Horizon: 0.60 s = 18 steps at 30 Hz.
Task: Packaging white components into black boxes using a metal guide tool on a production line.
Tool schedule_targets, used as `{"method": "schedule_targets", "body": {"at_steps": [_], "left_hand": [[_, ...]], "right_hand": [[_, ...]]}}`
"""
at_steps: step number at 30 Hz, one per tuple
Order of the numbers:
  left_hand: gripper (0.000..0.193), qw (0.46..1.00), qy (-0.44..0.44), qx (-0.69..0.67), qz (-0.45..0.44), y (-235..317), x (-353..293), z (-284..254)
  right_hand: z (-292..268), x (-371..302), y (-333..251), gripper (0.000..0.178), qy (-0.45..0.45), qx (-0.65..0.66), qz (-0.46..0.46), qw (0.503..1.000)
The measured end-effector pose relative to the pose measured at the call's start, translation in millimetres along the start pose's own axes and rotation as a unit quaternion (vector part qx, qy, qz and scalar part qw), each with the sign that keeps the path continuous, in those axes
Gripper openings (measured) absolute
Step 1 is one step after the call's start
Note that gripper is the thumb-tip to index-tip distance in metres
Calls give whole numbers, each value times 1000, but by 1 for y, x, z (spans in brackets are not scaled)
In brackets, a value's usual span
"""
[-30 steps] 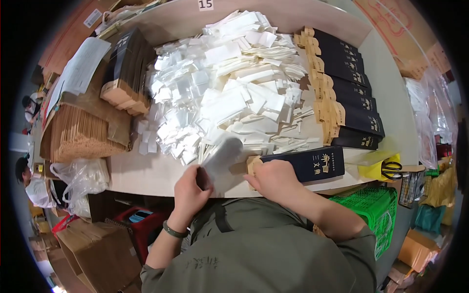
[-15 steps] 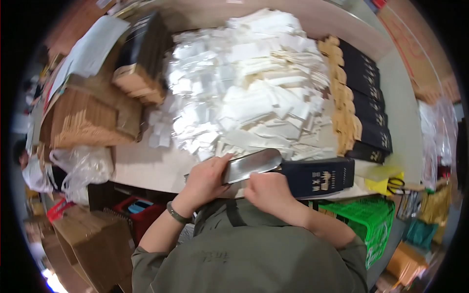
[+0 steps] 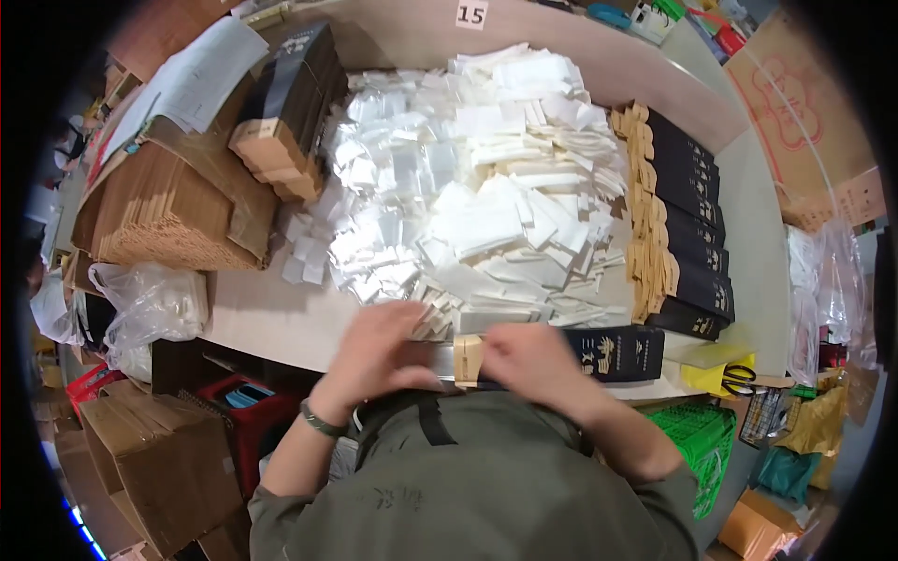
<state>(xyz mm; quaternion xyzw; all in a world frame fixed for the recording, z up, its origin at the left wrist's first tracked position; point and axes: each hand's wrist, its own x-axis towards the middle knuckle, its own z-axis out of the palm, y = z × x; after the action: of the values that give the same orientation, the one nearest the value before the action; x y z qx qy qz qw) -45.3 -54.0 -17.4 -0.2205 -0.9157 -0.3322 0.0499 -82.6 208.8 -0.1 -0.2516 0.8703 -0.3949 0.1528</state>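
Observation:
A long dark blue carton (image 3: 622, 355) with a tan left end lies along the table's near edge. My right hand (image 3: 531, 363) is closed over its left part and blurred by motion. Only a small strip of the shiny metal piece (image 3: 443, 361) shows at the carton's tan end. Just left of that end my left hand (image 3: 376, 350) is open, thumb and fingers apart. Beyond the hands spreads a heap of white paper pieces (image 3: 477, 220), with small clear plastic packets (image 3: 374, 178) on its left side.
Stacked dark cartons with tan flaps (image 3: 687, 224) line the table's right side; more cartons (image 3: 295, 103) stand at back left, beside a box of brown cardboard sheets (image 3: 168, 215). Black-handled scissors (image 3: 739, 378) lie at the right corner. A green crate (image 3: 697, 449) stands below.
The metal piece, held in my left hand before, is now almost wholly inside the carton. My left hand has let go, and my right hand now covers the carton's left part.

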Motion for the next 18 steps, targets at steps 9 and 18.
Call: {"method": "schedule_targets", "body": {"at_steps": [9, 18], "left_hand": [[54, 946, 133, 206, -212, -128, -29, -36], [32, 875, 218, 8, -431, -120, -42, -45]], "right_hand": [[-96, -6, 105, 19, -41, -241, 146, 958], [-102, -14, 54, 12, -4, -324, 111, 940]]}}
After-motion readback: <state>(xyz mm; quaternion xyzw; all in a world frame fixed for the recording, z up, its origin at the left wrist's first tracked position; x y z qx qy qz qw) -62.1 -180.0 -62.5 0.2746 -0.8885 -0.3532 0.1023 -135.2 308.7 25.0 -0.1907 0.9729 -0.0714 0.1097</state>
